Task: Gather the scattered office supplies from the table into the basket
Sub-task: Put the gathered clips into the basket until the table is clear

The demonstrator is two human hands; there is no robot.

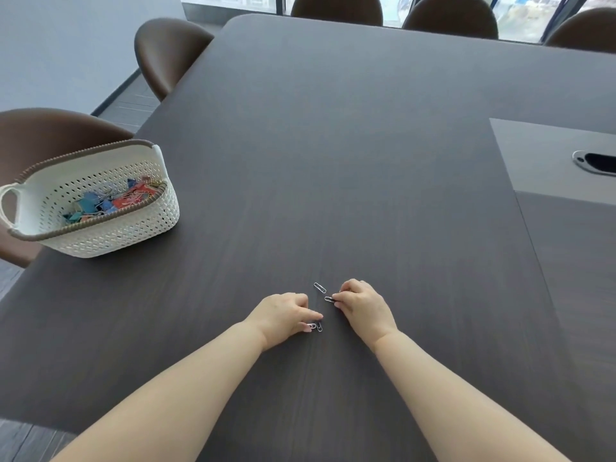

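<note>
Table (333,161): dark wood grain, fills most of the view.

Basket (133,235): white, perforated, brown-trimmed rim, handle on its left end. It stands at the left edge of the table, well apart from both hands. Inside lie coloured binder clips (100,203) in blue, red and teal.

Left hand (286,315): near centre, fingers curled down to the tabletop, fingertips pinching a pair of paper clips (315,326) that lie on the surface.

Right hand (361,303): just beside the left, fingers curled, fingertips pinching one end of a second paper clip (329,299).

Loose paper clip (320,287): silver, flat on the table, just beyond the gap between the hands, touching neither.

Grey panel (533,155): inset at the right, with an oval cable port (596,161).

Chairs (166,55): brown, along the left and far edges.
</note>
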